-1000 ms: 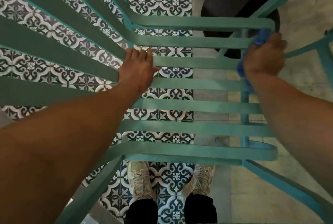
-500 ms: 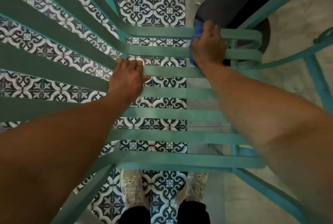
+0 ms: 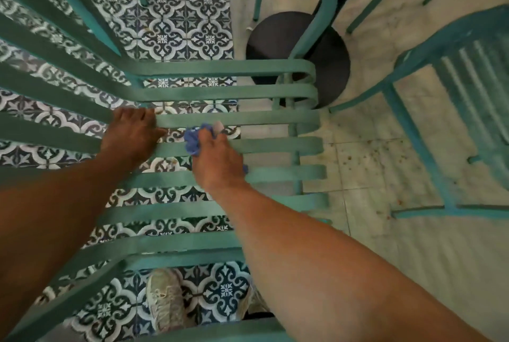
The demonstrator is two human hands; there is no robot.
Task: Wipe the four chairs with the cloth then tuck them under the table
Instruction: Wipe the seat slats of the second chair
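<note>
My right hand (image 3: 217, 160) is curled around a bunched blue cloth (image 3: 196, 139), fingers closed on it, and presses it down onto the seat slats of the teal metal chair (image 3: 275, 146). The cloth sticks out ahead of my knuckles and to their left; a small bit also shows at the right edge of the hand. One fingertip is visible past the cloth, resting on a slat.

My left hand (image 3: 132, 135) lies just beside the right, on the left part of the seat. Its fingers curl over the edge of a slat and grip it; it carries nothing else. The two hands are close but not touching.

The chair is directly below me, viewed from above: flat horizontal slats painted teal, paint dull and slightly worn, a curved armrest tube at the upper right, back slats fanning out to the upper left. The seat slats end in rounded bends on the right.

A second teal chair (image 3: 468, 88) stands well apart to the right, blurred. A round black counter base (image 3: 278, 41) sits on the floor beyond the seat. Below: patterned blue-and-white floor tile (image 3: 176, 25) on the left, pale speckled tile (image 3: 385, 154) on the right. My beige sneaker (image 3: 165, 297) shows under the front edge.
</note>
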